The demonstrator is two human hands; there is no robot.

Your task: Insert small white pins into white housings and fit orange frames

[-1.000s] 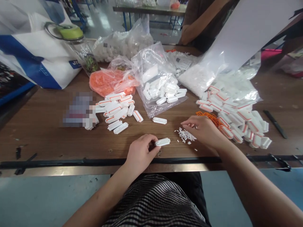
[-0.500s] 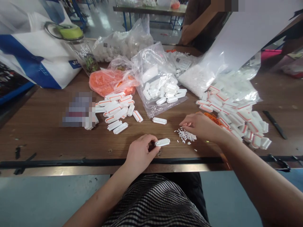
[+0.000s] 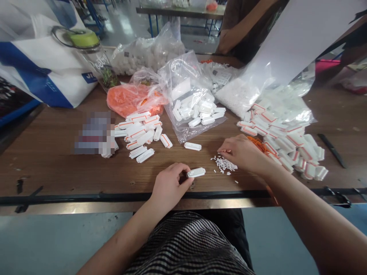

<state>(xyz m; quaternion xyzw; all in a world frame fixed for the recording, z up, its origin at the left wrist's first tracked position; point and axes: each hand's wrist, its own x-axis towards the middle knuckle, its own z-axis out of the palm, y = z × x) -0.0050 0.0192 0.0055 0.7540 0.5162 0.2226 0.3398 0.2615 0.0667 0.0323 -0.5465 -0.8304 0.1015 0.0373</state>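
Between the thumb and fingers of my left hand [image 3: 170, 184] is a white plastic connector housing [image 3: 196, 173], its face of small holes turned up, held just above the table near the front edge. My right hand [image 3: 239, 152] is over the back of a small heap of white plastic pins [image 3: 225, 164], its fingertips pinched together. Whatever those fingers hold is too small to make out. One loose white housing [image 3: 192, 146] lies on the table beyond my left hand.
White housings with orange strips lie in a left pile [image 3: 140, 131] and a right pile [image 3: 286, 141]. Behind are a clear bag of white parts [image 3: 197, 107], an orange bag [image 3: 129, 100] and a bottle [image 3: 99, 61]. A black knife-like tool [image 3: 332, 150] lies far right. A person [image 3: 243, 34] is across the table.
My right hand's fingers have drawn slightly closer together over the pins. My left hand keeps the housing in nearly the same place.
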